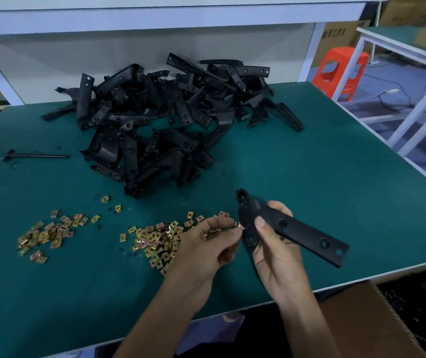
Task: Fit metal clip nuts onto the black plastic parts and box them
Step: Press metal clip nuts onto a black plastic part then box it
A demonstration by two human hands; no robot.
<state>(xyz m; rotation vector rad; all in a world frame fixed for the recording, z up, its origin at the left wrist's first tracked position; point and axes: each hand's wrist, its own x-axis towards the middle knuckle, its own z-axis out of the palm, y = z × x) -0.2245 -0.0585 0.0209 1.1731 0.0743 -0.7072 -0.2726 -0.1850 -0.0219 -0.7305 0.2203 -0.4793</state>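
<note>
My right hand (278,250) grips a black plastic part (297,229), a flat bar with holes that points toward the lower right, held just above the green table (323,177). My left hand (206,244) pinches a small metal clip nut (238,226) at the part's left edge, touching it. Under and left of that hand lies a scatter of brass-coloured clip nuts (155,241). A second scatter of clip nuts (49,235) lies farther left. A big pile of black plastic parts (170,112) sits at the back of the table.
A cardboard box (372,321) stands below the table's near right edge, with dark parts inside at its right. A black rod (36,156) lies at the left. A red stool (341,71) and a white frame (413,104) stand beyond the right edge. A white shelf spans the back.
</note>
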